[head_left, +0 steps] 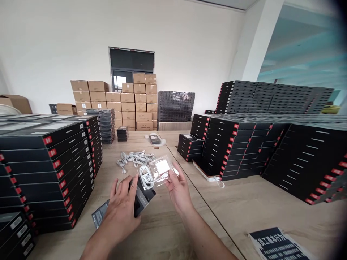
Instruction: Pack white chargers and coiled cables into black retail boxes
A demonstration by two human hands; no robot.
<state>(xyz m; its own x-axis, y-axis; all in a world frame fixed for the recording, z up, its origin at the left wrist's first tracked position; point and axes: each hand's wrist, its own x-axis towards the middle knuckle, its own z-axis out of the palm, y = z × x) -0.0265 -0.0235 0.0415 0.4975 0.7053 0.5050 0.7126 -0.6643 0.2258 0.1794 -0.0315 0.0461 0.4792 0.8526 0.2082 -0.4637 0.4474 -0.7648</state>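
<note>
My left hand (121, 204) is wrapped round a small black box (142, 198), whose end flap stands open toward the right. In my right hand (177, 189) is a clear plastic tray (165, 166), pinched between thumb and fingers at its right edge. The tray carries a white rectangular piece, and a coiled white cable (146, 177) sits at its left side, just above the opened box. A loose pile of white cables (138, 157) lies on the table beyond my hands.
Tall stacks of black boxes with red corners stand at the left (70, 162) and right (230, 151). Brown cartons (127, 103) are piled by the far wall. A torn printed sheet (279, 243) lies near right. A seam (206, 202) runs along the wooden table.
</note>
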